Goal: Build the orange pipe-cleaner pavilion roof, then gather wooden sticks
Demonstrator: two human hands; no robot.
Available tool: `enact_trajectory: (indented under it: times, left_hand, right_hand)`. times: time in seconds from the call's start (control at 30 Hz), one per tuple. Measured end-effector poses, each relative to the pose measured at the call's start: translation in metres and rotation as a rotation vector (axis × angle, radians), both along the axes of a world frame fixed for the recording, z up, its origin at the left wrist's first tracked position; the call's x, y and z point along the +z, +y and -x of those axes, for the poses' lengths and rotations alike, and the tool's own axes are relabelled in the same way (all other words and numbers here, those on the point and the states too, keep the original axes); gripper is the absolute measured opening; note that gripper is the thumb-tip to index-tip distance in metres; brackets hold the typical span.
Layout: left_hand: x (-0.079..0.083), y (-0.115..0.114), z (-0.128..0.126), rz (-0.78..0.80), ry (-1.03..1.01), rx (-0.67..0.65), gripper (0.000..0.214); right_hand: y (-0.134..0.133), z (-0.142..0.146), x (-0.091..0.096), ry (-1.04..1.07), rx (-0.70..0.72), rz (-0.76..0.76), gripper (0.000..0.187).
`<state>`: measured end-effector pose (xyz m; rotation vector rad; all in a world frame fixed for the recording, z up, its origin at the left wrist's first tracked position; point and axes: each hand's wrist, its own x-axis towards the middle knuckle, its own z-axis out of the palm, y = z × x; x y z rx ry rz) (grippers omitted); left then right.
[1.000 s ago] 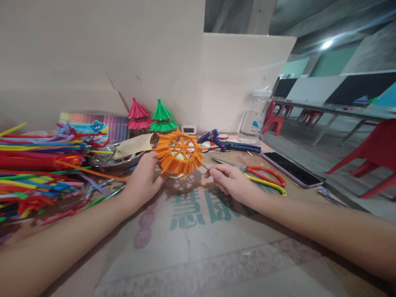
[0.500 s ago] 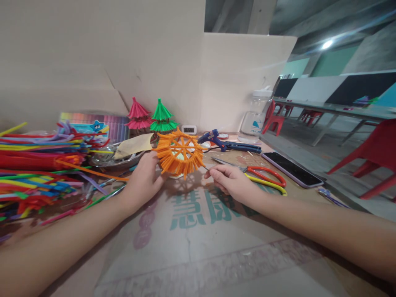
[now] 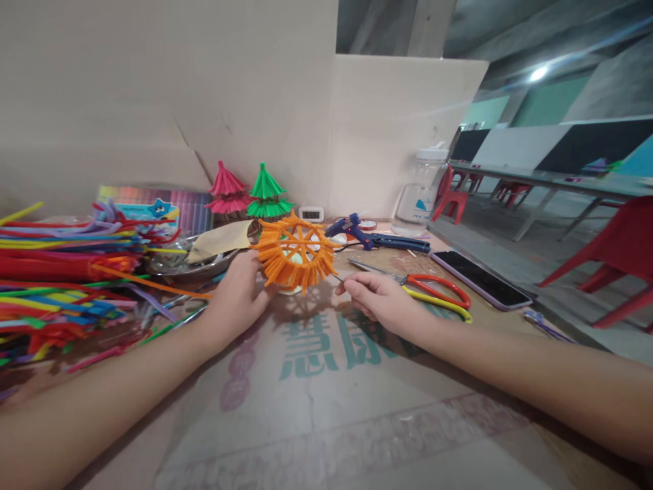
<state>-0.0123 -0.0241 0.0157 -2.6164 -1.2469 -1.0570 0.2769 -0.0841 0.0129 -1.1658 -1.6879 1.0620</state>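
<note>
My left hand (image 3: 239,286) grips the left edge of an orange wheel-shaped pipe cleaner craft (image 3: 298,277), with spokes inside a fringed ring. It is held up off the cardboard, and its shadow falls below. On the other side, my right hand (image 3: 375,296) is closed in a pinch on a thin dark stick (image 3: 339,278) whose tip points at the ring's right edge. Whether the tip touches the ring I cannot tell. Just behind my right hand lie scissors (image 3: 433,289) with red and yellow handles.
Bundles of coloured pipe cleaners (image 3: 66,272) fill the left side, beside a metal dish (image 3: 204,265). Behind stand a pink tree (image 3: 228,190), a green tree (image 3: 265,190) and a small digital clock (image 3: 311,214). A blue glue gun (image 3: 352,230), a bottle (image 3: 415,197) and a phone (image 3: 482,280) are at the right.
</note>
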Motion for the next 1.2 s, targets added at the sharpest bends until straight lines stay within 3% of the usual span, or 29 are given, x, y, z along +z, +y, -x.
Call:
enact_trajectory:
  times: [0.33,0.5,0.77,1.07,1.2]
  left_hand:
    - [0.002,0.003,-0.009,0.299,-0.182,0.062,0.039]
    - [0.000,0.002,-0.009,0.328,-0.222,0.083,0.034]
    - [-0.003,-0.001,-0.014,0.324,-0.207,0.092,0.051]
    - [-0.006,0.009,-0.007,0.349,-0.140,0.120,0.020]
    - [-0.004,0.005,-0.009,0.356,-0.191,0.085,0.023]
  right_hand:
    - [-0.007,0.000,0.008,-0.044,-0.004,-0.045,0.039]
    - [-0.006,0.000,0.007,-0.050,-0.008,-0.043,0.042]
    - [-0.007,0.000,0.009,-0.065,-0.006,-0.047,0.042]
    - [-0.006,0.000,0.007,-0.062,0.002,-0.056,0.045]
    - [-0.008,0.001,0.009,-0.065,0.008,-0.054,0.041]
